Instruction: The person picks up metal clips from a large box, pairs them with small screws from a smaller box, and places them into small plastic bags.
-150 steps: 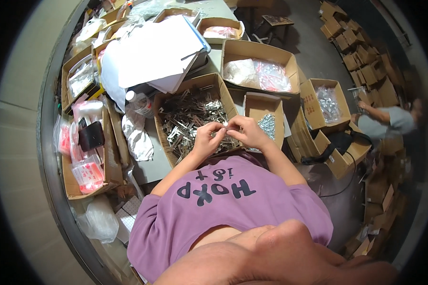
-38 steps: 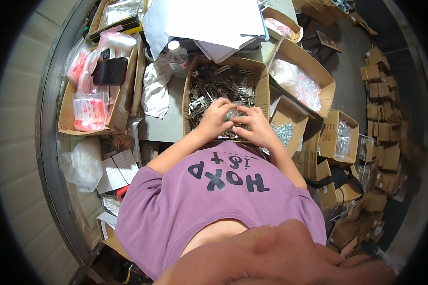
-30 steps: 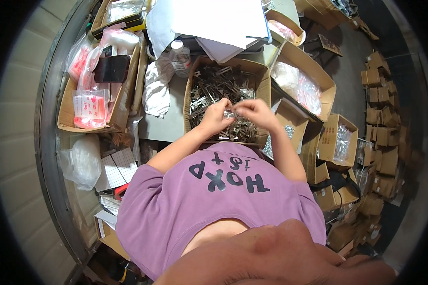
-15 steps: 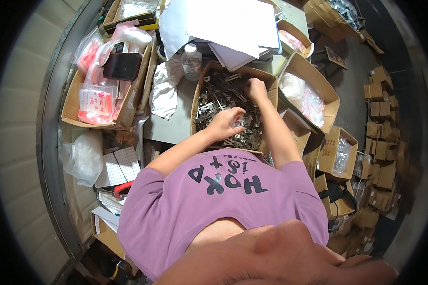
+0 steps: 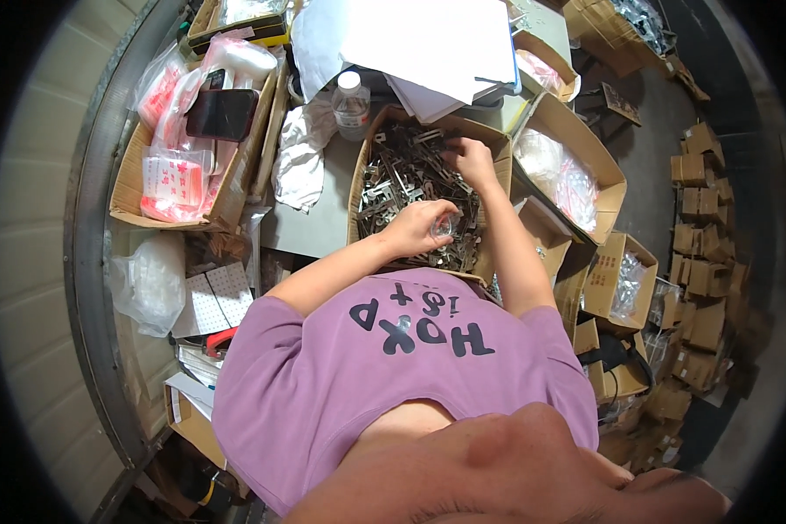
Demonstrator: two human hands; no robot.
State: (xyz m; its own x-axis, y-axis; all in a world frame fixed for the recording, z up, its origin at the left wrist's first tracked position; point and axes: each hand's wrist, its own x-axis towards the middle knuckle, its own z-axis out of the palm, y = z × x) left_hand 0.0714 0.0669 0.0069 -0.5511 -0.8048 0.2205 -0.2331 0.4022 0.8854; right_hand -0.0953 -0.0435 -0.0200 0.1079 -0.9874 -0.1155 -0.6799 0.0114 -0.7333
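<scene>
An open cardboard box (image 5: 355, 190) in front of me holds a jumbled heap of small flat metal pieces (image 5: 402, 179). Over its near part, my left hand (image 5: 415, 229) is closed around a small clear plastic object (image 5: 443, 227), round in outline; its exact kind does not show. My right hand (image 5: 472, 163) is at the far right part of the heap. Its fingers bend down against the pieces, and whatever is between the fingertips is too small to make out.
A water bottle (image 5: 351, 106) and a crumpled white cloth (image 5: 299, 162) stand left of the box. Papers (image 5: 428, 44) lie behind it. A phone (image 5: 222, 115) rests on plastic bags in a left-hand carton (image 5: 131, 196). Cartons with bagged parts (image 5: 561, 175) line the right side.
My left hand has shifted slightly right with the clear object, which now shows more plainly. My right hand has moved only a little within the far right of the box.
</scene>
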